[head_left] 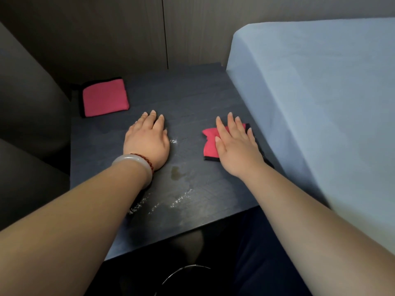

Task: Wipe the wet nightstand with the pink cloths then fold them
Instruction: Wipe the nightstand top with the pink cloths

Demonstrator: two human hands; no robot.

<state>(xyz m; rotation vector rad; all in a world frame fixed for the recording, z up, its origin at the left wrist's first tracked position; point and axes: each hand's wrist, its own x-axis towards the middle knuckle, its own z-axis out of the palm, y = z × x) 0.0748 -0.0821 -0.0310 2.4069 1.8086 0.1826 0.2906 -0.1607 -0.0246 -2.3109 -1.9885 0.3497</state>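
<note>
I see a dark panelled wall (pixel 119 33) behind, a bed (pixel 320 92) under a pale blue sheet on the right, grey upholstery (pixel 27 99) left, dimly lit.

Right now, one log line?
left hand flat on nightstand | right hand pressing near cloth | far cloth folded, untouched | puddle at front

Two pink cloths (pixel 105 98) (pixel 210 146), two hands (pixel 147 139) (pixel 237 148)

Matt dark wood-grain nightstand (pixel 192 99) — glossy wet patches (pixel 181 197), soft pink cloths (pixel 104 98), smooth bracelet (pixel 136 165)
</note>
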